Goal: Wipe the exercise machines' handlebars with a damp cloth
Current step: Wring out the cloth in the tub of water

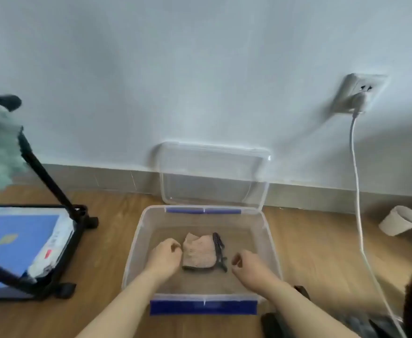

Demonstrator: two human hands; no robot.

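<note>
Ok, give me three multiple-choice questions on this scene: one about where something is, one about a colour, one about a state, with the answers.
1. Where is the pinkish folded cloth?
A. In the clear plastic tub
B. On the wooden floor
C. Over the cable

2. What colour are the tub's latches?
A. Red
B. Blue
C. Green

3. How is the clear plastic lid?
A. Snapped on
B. Off, propped at the wall
C. Under the tub

Answers: A, it lies between the left hand and right hand; B, both clips are blue; B, it stands behind the open tub.
</note>
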